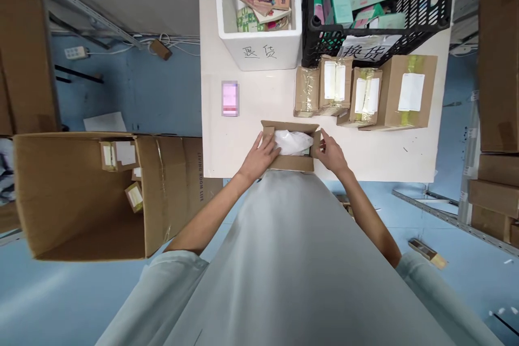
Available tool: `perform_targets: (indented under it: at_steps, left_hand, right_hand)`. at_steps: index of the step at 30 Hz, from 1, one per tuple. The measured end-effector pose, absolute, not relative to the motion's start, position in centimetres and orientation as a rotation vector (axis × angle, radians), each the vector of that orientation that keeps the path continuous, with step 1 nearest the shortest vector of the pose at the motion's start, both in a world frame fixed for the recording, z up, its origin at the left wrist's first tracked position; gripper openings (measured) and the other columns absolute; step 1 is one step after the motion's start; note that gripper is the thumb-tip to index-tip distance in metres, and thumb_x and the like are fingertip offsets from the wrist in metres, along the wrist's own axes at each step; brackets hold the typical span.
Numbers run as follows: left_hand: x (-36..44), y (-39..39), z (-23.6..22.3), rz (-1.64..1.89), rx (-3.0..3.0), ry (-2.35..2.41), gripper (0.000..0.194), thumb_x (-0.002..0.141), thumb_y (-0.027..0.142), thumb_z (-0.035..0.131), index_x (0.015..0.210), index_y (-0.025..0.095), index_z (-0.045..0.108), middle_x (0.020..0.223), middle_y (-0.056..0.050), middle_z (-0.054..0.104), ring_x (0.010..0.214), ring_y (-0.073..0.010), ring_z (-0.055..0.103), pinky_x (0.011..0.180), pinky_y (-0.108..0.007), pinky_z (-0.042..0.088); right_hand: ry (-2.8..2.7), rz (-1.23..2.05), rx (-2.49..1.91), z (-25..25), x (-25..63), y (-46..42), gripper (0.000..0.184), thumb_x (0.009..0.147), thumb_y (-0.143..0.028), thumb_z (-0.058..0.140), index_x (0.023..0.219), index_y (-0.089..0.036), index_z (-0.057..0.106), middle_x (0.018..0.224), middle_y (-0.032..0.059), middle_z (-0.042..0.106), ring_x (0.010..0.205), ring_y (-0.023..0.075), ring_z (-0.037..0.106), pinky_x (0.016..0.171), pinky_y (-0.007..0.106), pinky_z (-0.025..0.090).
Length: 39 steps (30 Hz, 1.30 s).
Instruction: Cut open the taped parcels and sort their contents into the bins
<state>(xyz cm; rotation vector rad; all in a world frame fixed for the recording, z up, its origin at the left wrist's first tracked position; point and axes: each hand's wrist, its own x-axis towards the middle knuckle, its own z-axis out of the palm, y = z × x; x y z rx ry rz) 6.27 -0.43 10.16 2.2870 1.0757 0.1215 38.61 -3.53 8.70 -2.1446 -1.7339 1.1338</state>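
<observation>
A small cardboard box (295, 163) sits at the front edge of the white table with its flaps up. Inside lies a white plastic wrapping (290, 141), with a bit of something greenish below it; the rest of the contents is hidden. My left hand (260, 157) rests on the left side of the box, its fingers stretched and slightly apart. At the opposite end, my right hand (331, 154) has its fingers curled around the right flap, thumb and fingertips closed on the cardboard.
Taped parcels (365, 92) stand in a row right of centre. Behind them are a black crate (308, 46) of green boxes and a white bin (259, 54) of small colourful packs. A phone-like pink rectangle (230, 98) lies left. A large open carton (174, 189) with several parcels stands beside the table.
</observation>
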Motion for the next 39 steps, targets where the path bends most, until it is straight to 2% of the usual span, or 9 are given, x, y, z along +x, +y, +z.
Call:
perform_targets:
  at_steps: [5, 9, 12, 15, 18, 21, 27, 32, 39]
  left_hand:
    - [3.5, -0.8, 10.4, 0.119, 2.232, 1.289, 0.035, 0.103, 0.017, 0.062, 0.135, 0.023, 0.073, 0.134, -0.019, 0.072, 0.173, -0.0416, 0.032, 0.138, -0.072, 0.031]
    - [3.1, -0.3, 9.5, -0.065, 2.248, 1.357, 0.04, 0.1, 0.019, 0.065, 0.139, 0.016, 0.07, 0.137, -0.026, 0.07, 0.155, -0.0479, 0.051, 0.12, -0.068, 0.05]
    - [3.8, 0.3, 9.2, -0.142, 2.237, 1.379, 0.048, 0.098, 0.018, 0.063, 0.146, 0.013, 0.066, 0.137, -0.027, 0.07, 0.137, -0.0463, 0.061, 0.11, -0.063, 0.058]
    - [4.8, 0.3, 9.1, -0.173, 2.228, 1.363, 0.053, 0.1, 0.017, 0.057, 0.153, 0.014, 0.062, 0.147, -0.026, 0.067, 0.135, -0.0437, 0.062, 0.104, -0.057, 0.063]
    - [6.6, -0.2, 9.0, -0.162, 2.213, 1.341, 0.063, 0.102, 0.017, 0.056, 0.165, 0.018, 0.054, 0.165, -0.022, 0.058, 0.141, -0.0414, 0.063, 0.105, -0.053, 0.064]
    - [9.4, -0.2, 8.8, -0.096, 2.208, 1.313, 0.071, 0.101, 0.019, 0.065, 0.17, 0.022, 0.05, 0.175, -0.02, 0.051, 0.149, -0.0421, 0.059, 0.113, -0.055, 0.061]
    - [16.8, 2.3, 8.5, -0.2, 2.321, 1.094, 0.076, 0.098, 0.02, 0.077, 0.169, 0.025, 0.052, 0.181, -0.022, 0.04, 0.152, -0.0447, 0.054, 0.114, -0.055, 0.059]
    - [18.9, 3.6, 7.3, -0.233, 2.302, 1.05, 0.062, 0.102, 0.019, 0.072, 0.163, 0.019, 0.059, 0.165, -0.026, 0.05, 0.149, -0.0435, 0.053, 0.107, -0.052, 0.06]
    - [17.3, 4.0, 5.5, -0.387, 2.259, 1.1, 0.033, 0.102, 0.007, 0.055, 0.12, 0.014, 0.082, 0.139, -0.025, 0.068, 0.135, -0.0411, 0.062, 0.096, -0.048, 0.06]
  right_hand:
    - [-1.729, 0.882, -2.2, 7.9, 39.9, -6.0, 0.075, 0.101, -0.033, 0.065, 0.173, -0.016, 0.049, 0.151, 0.0232, 0.057, 0.139, 0.0412, 0.059, 0.114, 0.058, 0.058]
    - [-1.924, 0.911, -1.973, 7.2, 38.7, -6.2, 0.049, 0.107, -0.021, 0.053, 0.151, -0.024, 0.073, 0.142, 0.0165, 0.067, 0.138, 0.0376, 0.057, 0.12, 0.058, 0.055]
    - [-2.127, 1.033, -1.728, 7.3, 38.0, -5.8, 0.048, 0.106, -0.015, 0.048, 0.14, -0.025, 0.081, 0.136, 0.0138, 0.074, 0.137, 0.0365, 0.06, 0.123, 0.06, 0.054]
    - [-2.221, 1.034, -1.647, 7.6, 37.7, -5.1, 0.057, 0.104, -0.02, 0.058, 0.159, -0.022, 0.069, 0.16, 0.0155, 0.066, 0.146, 0.0399, 0.057, 0.128, 0.063, 0.048]
    - [-2.206, 1.029, -1.64, 7.6, 37.5, -4.2, 0.094, 0.099, -0.035, 0.076, 0.183, -0.026, 0.035, 0.19, 0.013, 0.029, 0.161, 0.0441, 0.047, 0.129, 0.064, 0.047]
    - [-2.201, 1.086, -1.623, 6.9, 37.3, -3.1, 0.126, 0.088, -0.047, 0.092, 0.187, -0.032, 0.015, 0.195, 0.0104, 0.005, 0.167, 0.0475, 0.041, 0.128, 0.065, 0.047]
    - [-2.227, 1.145, -1.611, 5.3, 37.6, -1.2, 0.143, 0.076, -0.034, 0.102, 0.188, -0.026, 0.013, 0.194, 0.0169, 0.004, 0.17, 0.049, 0.036, 0.133, 0.062, 0.041]
    - [-2.175, 1.205, -1.567, 4.9, 38.2, -0.5, 0.15, 0.075, -0.037, 0.104, 0.188, -0.026, 0.006, 0.194, 0.0178, 0.004, 0.177, 0.0461, 0.02, 0.139, 0.063, 0.032]
    - [-2.17, 1.221, -1.571, 4.7, 38.4, -0.5, 0.149, 0.074, -0.045, 0.106, 0.188, -0.03, 0.01, 0.194, 0.0156, 0.001, 0.175, 0.0491, 0.023, 0.137, 0.068, 0.034]
